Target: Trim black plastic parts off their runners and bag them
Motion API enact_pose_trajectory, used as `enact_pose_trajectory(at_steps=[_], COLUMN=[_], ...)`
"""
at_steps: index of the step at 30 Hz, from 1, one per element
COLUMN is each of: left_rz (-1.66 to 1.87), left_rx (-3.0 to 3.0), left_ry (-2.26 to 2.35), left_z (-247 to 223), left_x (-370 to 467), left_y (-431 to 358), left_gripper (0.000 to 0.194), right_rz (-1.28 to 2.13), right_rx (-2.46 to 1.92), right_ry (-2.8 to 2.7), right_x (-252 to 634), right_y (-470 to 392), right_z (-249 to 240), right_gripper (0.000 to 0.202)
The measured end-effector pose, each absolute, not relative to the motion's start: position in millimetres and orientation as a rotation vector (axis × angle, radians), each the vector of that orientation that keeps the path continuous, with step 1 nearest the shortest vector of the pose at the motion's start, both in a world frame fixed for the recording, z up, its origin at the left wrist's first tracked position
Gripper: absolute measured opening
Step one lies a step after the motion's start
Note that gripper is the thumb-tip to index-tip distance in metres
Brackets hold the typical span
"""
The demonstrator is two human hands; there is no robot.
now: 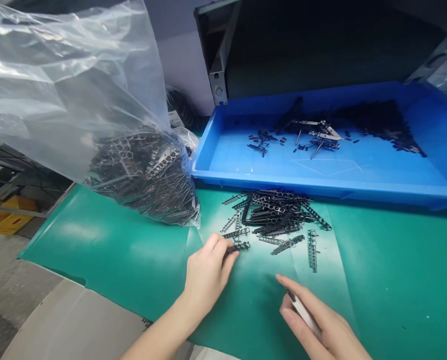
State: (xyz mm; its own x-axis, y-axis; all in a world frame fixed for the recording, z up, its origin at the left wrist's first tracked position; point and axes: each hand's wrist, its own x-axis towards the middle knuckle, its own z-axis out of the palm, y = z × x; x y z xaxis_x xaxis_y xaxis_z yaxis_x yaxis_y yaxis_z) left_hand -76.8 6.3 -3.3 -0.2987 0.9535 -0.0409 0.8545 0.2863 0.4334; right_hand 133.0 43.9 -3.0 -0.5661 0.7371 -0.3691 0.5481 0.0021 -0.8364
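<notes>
My left hand (pixel 208 270) has its thumb and fingers closed on a black plastic strip with rings (pixel 242 246), at the near-left edge of a pile of similar strips (pixel 279 212). The fingers hide part of that strip. Lower right, my right hand (pixel 317 320) is wrapped around a slim tool with a white handle and dark tip (pixel 304 311). Its exact kind does not show. This hand is held apart from the pile, its index finger pointing toward it. One loose strip (pixel 312 250) lies to the right of the pile.
A blue tray (pixel 246 176) with small black pieces and a metal tool (pixel 323 132) stands behind the pile, under a dark overhanging panel (pixel 321 45). To the left, a clear plastic bag (pixel 133 150) full of black strips rests on the green tabletop (pixel 107 240). A yellow bin (pixel 11 212) sits below.
</notes>
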Motion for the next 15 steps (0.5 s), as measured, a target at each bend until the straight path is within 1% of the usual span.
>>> enact_pose_trajectory(at_steps=[2, 4, 6, 8, 10, 15], left_rz=[0.601, 0.617, 0.633, 0.679, 0.725, 0.815], left_rx=[1.547, 1.386, 1.217, 1.050, 0.908, 0.750], left_ry=[2.003, 1.725, 1.502, 1.360, 1.313, 1.413], left_z=[5, 14, 17, 14, 8, 1], left_x=[-64, -51, -38, -29, -23, -15], left_y=[3, 0, -3, -5, -7, -8], left_gripper=[0.008, 0.011, 0.018, 0.018, 0.013, 0.017], right_rz=[1.697, 1.784, 1.902, 1.967, 1.926, 1.690], right_rx=[-1.351, -1.338, -1.318, -1.305, -1.317, -1.292], right_ry=[-1.968, -1.838, -1.726, -1.645, -1.630, -1.872], right_x=[129, 124, 120, 118, 118, 129], right_y=[48, 52, 55, 58, 59, 58], right_z=[1, 7, 11, 12, 11, 11], right_gripper=[0.040, 0.038, 0.029, 0.023, 0.024, 0.022])
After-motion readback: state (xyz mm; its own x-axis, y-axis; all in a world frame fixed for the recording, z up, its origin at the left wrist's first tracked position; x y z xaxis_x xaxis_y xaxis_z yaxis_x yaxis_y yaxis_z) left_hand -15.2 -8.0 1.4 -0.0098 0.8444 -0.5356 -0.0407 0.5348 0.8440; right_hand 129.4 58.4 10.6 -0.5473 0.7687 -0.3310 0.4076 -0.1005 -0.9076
